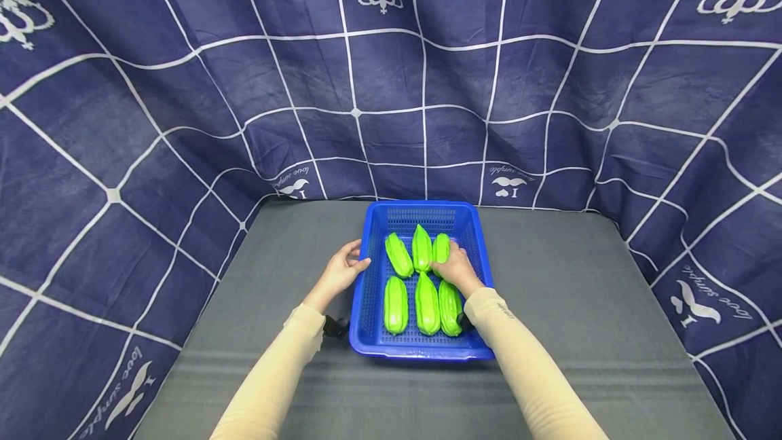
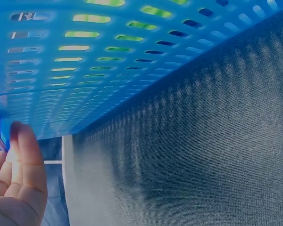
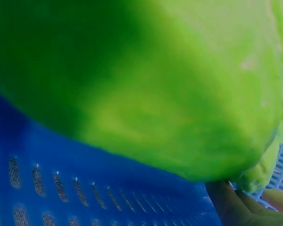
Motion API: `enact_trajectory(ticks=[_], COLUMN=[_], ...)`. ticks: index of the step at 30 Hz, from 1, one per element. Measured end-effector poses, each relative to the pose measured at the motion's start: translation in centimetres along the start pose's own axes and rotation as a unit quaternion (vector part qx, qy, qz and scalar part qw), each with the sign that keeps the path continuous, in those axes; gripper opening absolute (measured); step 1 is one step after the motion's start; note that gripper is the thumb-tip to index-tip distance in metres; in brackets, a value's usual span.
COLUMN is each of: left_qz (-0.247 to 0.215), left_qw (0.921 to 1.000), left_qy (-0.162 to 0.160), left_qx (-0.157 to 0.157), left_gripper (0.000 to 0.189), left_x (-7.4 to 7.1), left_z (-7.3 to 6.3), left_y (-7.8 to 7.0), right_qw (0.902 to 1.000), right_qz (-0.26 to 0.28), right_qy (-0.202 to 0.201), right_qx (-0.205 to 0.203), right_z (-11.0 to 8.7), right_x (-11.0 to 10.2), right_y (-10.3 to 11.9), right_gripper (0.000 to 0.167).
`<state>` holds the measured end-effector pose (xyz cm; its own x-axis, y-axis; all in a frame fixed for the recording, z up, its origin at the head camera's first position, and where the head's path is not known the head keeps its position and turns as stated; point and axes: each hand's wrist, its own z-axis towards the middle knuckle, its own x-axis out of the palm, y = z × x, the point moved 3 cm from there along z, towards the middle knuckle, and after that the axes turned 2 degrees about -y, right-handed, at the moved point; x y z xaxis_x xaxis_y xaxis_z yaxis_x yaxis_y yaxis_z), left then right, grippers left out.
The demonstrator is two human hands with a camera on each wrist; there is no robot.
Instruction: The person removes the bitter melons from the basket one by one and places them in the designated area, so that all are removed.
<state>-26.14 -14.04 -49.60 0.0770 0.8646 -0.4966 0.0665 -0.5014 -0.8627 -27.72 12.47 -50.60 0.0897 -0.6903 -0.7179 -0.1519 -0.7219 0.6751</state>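
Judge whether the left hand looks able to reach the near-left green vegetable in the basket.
Probably yes, from above: the basket wall stands between the left hand and that vegetable, but nothing covers it.

So the 6 veggies (image 1: 396, 305) are straight-up neon green, the basket (image 1: 421, 354) is bright blue, the counter (image 1: 550, 277) is plain dark grey, the sleeves (image 1: 275, 375) are cream, and the backdrop cloth (image 1: 391, 80) is navy with white grid lines, crowns, moustaches and lettering.
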Motion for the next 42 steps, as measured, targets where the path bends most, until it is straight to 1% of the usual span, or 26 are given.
enact_trajectory(ticks=[4,10,14,19,22,29,34,38,42], left_qz=[-0.010,-0.024,-0.037,-0.067,-0.078,-0.070,-0.071,-0.075,-0.079], left_qw=[0.9999,0.9997,0.9992,0.9974,0.9966,0.9973,0.9972,0.9969,0.9966], left_qy=[0.002,-0.004,-0.009,-0.006,-0.005,-0.011,-0.002,0.006,0.012], left_qx=[-0.009,-0.008,-0.012,-0.024,-0.026,-0.020,-0.022,-0.021,-0.021], left_gripper=[0.059,0.059,0.058,0.059,0.059,0.059,0.060,0.060,0.061], left_x=[0.0,0.1,0.3,0.6,0.7,0.6,0.6,0.5,0.4], left_z=[-0.1,-0.3,-0.3,-0.3,-0.3,-0.2,0.1,0.1,0.1], left_y=[0.2,0.2,0.3,0.4,0.4,0.8,1.0,0.9,0.7], right_qw=[0.9999,0.9997,0.9997,0.9992,0.9989,0.9985,0.9981,0.9982,0.9979], right_qz=[-0.014,-0.021,-0.017,-0.010,-0.006,0.020,0.033,0.040,0.050], right_qy=[0.006,-0.001,-0.010,-0.024,-0.029,-0.034,-0.035,-0.032,-0.020], right_qx=[0.004,0.009,0.015,0.031,0.036,0.038,0.038,0.032,0.037], right_z=[-0.1,-0.2,-0.1,0.0,0.1,0.2,0.3,0.4,0.3], right_x=[0.6,0.8,0.8,0.8,0.7,0.3,-0.3,-0.7,-1.1], right_y=[0.0,-0.1,-0.2,-0.4,-0.4,-0.3,-0.1,0.1,0.3], right_gripper=[0.083,0.084,0.082,0.080,0.080,0.079,0.077,0.077,0.077])
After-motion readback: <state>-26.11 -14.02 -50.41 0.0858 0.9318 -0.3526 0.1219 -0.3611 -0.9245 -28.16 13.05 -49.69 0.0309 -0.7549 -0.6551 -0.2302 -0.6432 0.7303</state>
